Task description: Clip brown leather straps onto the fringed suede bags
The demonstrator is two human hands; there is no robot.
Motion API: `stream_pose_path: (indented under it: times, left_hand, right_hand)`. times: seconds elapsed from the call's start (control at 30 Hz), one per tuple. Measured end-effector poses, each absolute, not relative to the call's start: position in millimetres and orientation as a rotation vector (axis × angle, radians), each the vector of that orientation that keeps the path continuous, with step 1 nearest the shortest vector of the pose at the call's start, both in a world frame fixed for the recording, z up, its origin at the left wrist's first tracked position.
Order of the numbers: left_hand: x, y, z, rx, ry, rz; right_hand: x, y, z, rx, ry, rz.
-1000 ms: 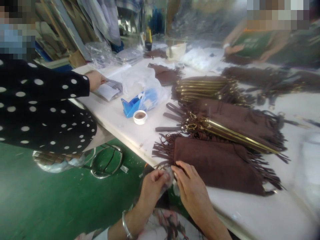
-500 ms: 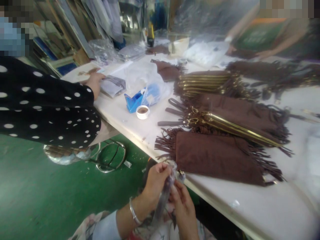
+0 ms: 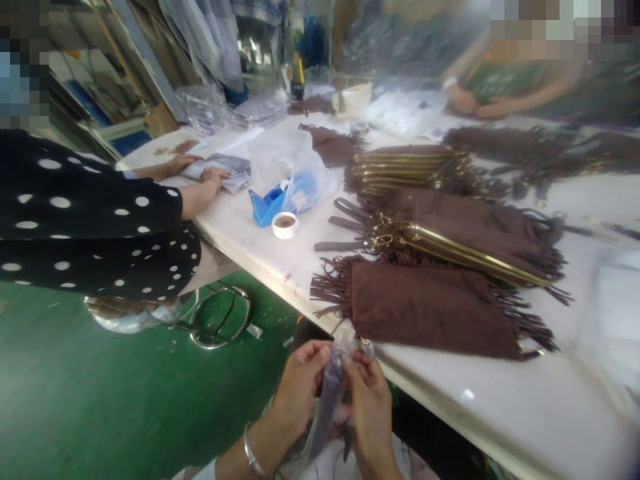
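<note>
Near the table's edge, my left hand (image 3: 300, 383) is closed, thumb and fingers pinching a dark strap with clear plastic film (image 3: 331, 387) about its upper part. From the other side my right hand (image 3: 369, 393) pinches the same film-covered strap. Its lower end hangs between my wrists above my lap. Just beyond my fingers lies a brown fringed bag (image 3: 430, 310), flat on the table, with small metal hardware at its near left corner. Behind it, more brown fringed bags (image 3: 465, 223) are stacked, with gold zips and clasps showing.
On the white table (image 3: 250, 250) are a blue tape dispenser (image 3: 267, 203), a roll of tape (image 3: 285, 225) and a clear plastic bag (image 3: 280, 150). A co-worker's polka-dot sleeve (image 3: 90, 193) reaches in from the left. Another person's hands (image 3: 480, 103) rest at the far side. A stool (image 3: 220, 317) stands below.
My hands have spread slightly apart along the strap, and the film shows more between them. The co-worker's second hand now shows on the grey packet. The far person's hands have come together.
</note>
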State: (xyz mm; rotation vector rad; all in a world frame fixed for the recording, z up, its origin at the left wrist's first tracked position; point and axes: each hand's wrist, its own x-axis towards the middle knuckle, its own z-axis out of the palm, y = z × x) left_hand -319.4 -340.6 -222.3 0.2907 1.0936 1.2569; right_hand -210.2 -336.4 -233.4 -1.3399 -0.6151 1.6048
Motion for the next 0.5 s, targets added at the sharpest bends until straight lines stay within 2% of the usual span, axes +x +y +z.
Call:
stream_pose_path:
  times: [0.23,0.4,0.5]
  left_hand:
    - [-313,-331,-232,0.335,1.169,1.277]
    - [-310,-322,-231,0.446,1.227,1.301]
    - [-310,-323,-232,0.486,1.24,1.293]
  right_hand:
    - [-206,-340,-229,-1.687,-1.234,1.082]
    - [-205,-345,-234,-1.589,-1.633,0.665]
    - [-203,-349,-240,-1.525,-1.757,0.53]
